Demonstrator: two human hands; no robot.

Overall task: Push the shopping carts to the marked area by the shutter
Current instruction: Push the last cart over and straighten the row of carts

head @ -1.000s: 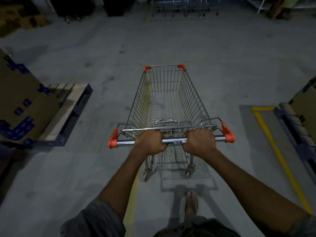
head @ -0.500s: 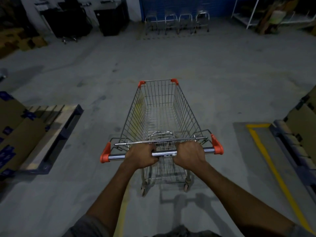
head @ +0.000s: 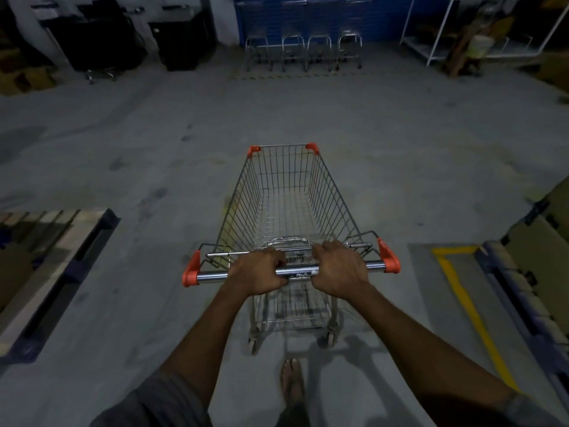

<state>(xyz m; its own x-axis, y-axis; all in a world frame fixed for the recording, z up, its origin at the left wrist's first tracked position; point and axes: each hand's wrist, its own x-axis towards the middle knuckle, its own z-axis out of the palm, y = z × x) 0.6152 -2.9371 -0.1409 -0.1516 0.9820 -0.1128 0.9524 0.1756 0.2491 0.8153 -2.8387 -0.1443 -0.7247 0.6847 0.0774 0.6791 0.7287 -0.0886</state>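
Gripping the handle [head: 212,276] of the cart [head: 286,192], my left hand [head: 260,271] and right hand [head: 338,269] both curled round it, near each other mid-bar. Cart sits centre frame; parked carts [head: 303,50] line the blue shutter [head: 323,16], top centre.

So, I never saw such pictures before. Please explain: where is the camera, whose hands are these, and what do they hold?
There is no machine here. A person wears a camera on the head, so you look forward and down along their arms. The left hand and the right hand both grip the handle bar of an empty wire shopping cart on a concrete floor. Far ahead, four more carts stand in a row before a blue shutter. A wooden pallet lies at the left, a yellow line at the right.
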